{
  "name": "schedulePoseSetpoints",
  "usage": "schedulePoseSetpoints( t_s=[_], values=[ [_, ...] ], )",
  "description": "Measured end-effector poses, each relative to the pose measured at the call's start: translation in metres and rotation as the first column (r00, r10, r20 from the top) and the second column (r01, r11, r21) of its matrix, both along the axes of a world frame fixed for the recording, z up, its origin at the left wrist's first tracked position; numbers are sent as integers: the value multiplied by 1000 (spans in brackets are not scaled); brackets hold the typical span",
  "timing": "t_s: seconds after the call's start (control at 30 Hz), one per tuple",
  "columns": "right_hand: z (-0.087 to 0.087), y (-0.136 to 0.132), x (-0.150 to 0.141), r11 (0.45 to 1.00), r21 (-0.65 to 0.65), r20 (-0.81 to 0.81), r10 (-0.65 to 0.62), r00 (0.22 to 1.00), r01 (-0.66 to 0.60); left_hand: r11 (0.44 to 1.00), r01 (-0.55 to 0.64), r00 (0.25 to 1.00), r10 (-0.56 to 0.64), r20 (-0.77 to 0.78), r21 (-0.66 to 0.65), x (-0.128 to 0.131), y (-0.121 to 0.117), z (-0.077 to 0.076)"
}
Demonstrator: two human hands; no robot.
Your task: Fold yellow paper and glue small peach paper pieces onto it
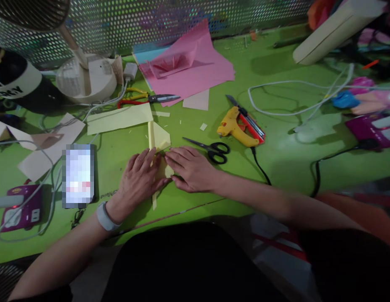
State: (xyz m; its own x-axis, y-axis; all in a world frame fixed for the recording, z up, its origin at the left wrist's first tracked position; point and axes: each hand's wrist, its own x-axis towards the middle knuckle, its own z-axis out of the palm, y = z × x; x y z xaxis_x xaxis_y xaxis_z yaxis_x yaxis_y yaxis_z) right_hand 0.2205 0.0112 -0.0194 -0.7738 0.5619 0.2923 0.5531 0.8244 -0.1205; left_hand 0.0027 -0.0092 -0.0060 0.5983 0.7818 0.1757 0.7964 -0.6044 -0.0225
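A pale yellow folded piece of paper [162, 135] lies on the green table in front of me, with a narrow strip along its left side. My left hand [140, 174] rests on this strip, fingers stretched out and thumb pointing right. From the right, my right hand [193, 170] lies flat with its fingertips on the paper's right edge, close to the left fingers. Both hands cover the paper's middle. Black-handled scissors [210, 149] lie just beyond my right hand. A flat pale yellow strip of paper [119, 119] is above my left hand.
A yellow glue gun [231, 126] and a red utility knife [253, 128] lie to the right. Pliers [151, 98], pink paper [195, 79] and a fan [84, 79] stand or lie farther back. A phone [78, 174] and purple power socket [23, 207] are left; cables cross both sides.
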Motion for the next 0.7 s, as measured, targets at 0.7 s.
schedulePoseSetpoints(
  t_s=[0.7],
  values=[
    [29,32,-11,515,-832,17,-350,936,208,1000,17,999,-17,-28,-3,1,5,4]
  ],
)
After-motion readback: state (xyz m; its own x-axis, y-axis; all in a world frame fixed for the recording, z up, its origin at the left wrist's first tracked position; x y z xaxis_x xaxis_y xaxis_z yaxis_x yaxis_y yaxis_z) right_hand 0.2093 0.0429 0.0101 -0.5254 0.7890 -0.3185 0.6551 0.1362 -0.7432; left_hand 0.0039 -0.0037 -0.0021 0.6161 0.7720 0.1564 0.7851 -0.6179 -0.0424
